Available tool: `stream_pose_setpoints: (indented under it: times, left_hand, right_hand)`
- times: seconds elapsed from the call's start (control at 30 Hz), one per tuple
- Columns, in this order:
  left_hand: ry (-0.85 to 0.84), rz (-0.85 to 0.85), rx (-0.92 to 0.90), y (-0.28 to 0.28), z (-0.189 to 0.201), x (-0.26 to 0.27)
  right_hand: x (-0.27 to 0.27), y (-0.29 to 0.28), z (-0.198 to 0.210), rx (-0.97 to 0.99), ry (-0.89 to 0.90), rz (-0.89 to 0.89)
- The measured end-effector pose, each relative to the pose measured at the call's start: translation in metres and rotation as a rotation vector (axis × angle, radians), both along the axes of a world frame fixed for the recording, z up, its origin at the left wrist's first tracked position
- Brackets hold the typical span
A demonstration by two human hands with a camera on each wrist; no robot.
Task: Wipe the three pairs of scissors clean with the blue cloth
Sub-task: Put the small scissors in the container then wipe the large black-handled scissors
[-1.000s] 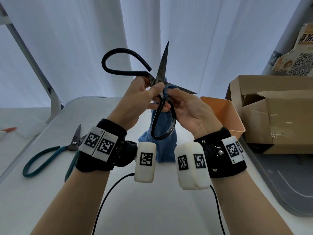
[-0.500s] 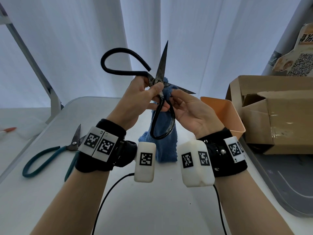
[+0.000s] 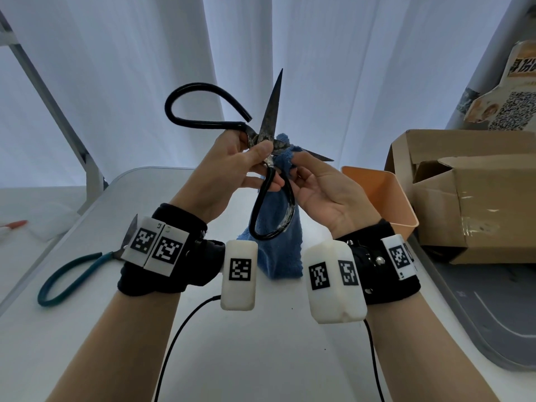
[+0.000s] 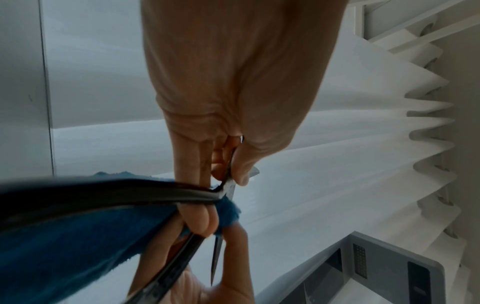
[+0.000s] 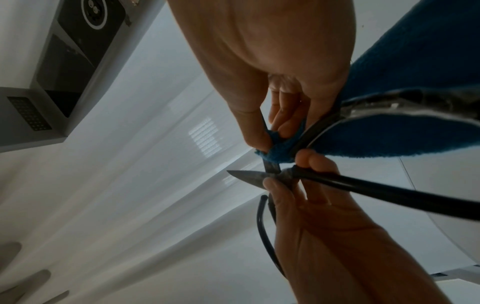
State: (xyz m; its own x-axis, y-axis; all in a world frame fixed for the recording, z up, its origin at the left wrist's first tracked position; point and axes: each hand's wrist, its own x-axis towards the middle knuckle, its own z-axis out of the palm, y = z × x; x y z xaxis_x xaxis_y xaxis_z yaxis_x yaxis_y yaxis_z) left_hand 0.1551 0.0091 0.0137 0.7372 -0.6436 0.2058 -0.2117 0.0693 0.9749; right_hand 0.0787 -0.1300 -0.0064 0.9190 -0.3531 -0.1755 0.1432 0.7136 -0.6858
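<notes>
1. Black scissors point(image 3: 268, 146) are held up in the air above the middle of the white table point(image 3: 261, 343), spread wide: one blade points straight up, the other runs out to the right, and one handle loop hangs down toward the person.
2. The left hand point(image 3: 229, 169) pinches them at the pivot, thumb on the near face and fingers curled behind; the left wrist view shows the same tight grip on the metal.
3. The right hand point(image 3: 324, 190) has its fingertips point(image 3: 298, 162) pressed round a fold of the blue cloth point(image 3: 282, 250) at the root of the right-pointing blade, just beside the pivot. The rest of the cloth hangs down behind the lower loop.
4. The step in hand looks like wiping this blade, starting at its root. The tip is bare.
5. Next, the pinched cloth would need to slide outward along the blade to the tip, fingers on the flat faces and off the edge, while the left hand keeps the pivot steady.
6. Teal-handled scissors point(image 3: 72, 274) lie near the table's left edge, partly hidden by the left wrist. A third pair is not visible; an orange bin point(image 3: 385, 192) stands at the right edge beside a cardboard box point(image 3: 475, 198).
</notes>
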Motion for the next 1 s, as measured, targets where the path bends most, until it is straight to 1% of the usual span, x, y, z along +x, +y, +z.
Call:
stream_pose_setpoints:
  times: [0.1,0.27,0.47,0.63,0.8,1.0]
  left_hand:
    - [-0.014,-0.013,0.019,-0.0027,-0.0005,-0.0013]
    - [-0.011,-0.001,0.002,-0.0012,0.001,-0.0009]
    - [-0.017,0.01,0.008,-0.0031,0.001,-0.002]
    - [-0.013,0.027,-0.01,0.0006,0.002,0.0007]
    - [-0.029,0.012,0.013,-0.0027,0.0006,-0.0008]
    - [-0.024,0.024,-0.007,-0.0001,0.0021,0.0001]
  right_hand:
    - [-0.0013,0.0025,0.0009,-0.031,0.005,0.01]
    - [-0.0015,-0.0012,0.0019,-0.009,-0.007,-0.029]
    - [-0.0023,-0.0021,0.0022,-0.009,-0.006,-0.016]
    - [-0.0017,-0.0059,0.0014,0.041,-0.049,-0.032]
    - [-0.0022,-0.0006,0.0015,-0.02,-0.026,-0.01]
    - [-0.0021,-0.0043,0.0019,0.031,-0.048,-0.021]
